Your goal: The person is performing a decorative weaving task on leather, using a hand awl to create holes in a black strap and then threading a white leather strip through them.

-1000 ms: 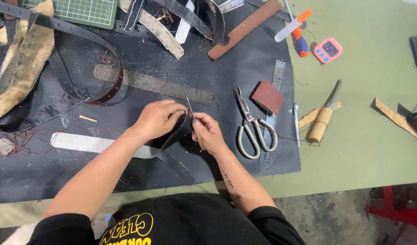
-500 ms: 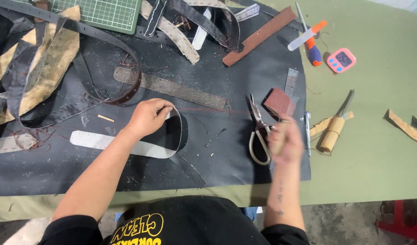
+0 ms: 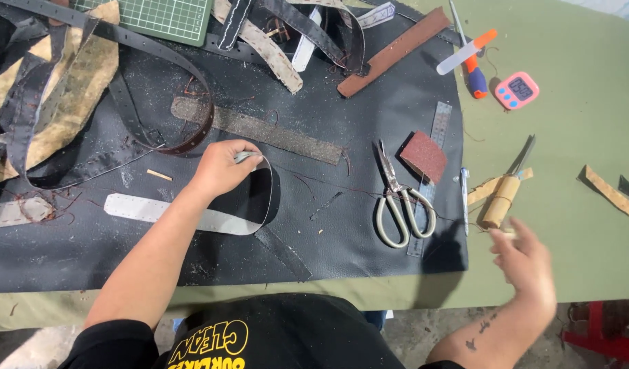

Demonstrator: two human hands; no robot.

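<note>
Leather, a looped grey perforated strap (image 3: 212,219), lies left-to-right, pinched by the left hand (image 3: 222,167); the blurred right hand (image 3: 526,263) pulls thin thread, fingers closed.

Even, soft daylight falls across the table (image 3: 574,137), bright enough to show dust on the black mat (image 3: 369,123). Shadows are faint and short; a darker patch sits under the curled strap (image 3: 256,198). The right hand (image 3: 530,263) is smeared by motion blur, while the left hand (image 3: 222,167) and the scissors (image 3: 396,198) stay sharp. Edges bend slightly from the wide lens.
</note>
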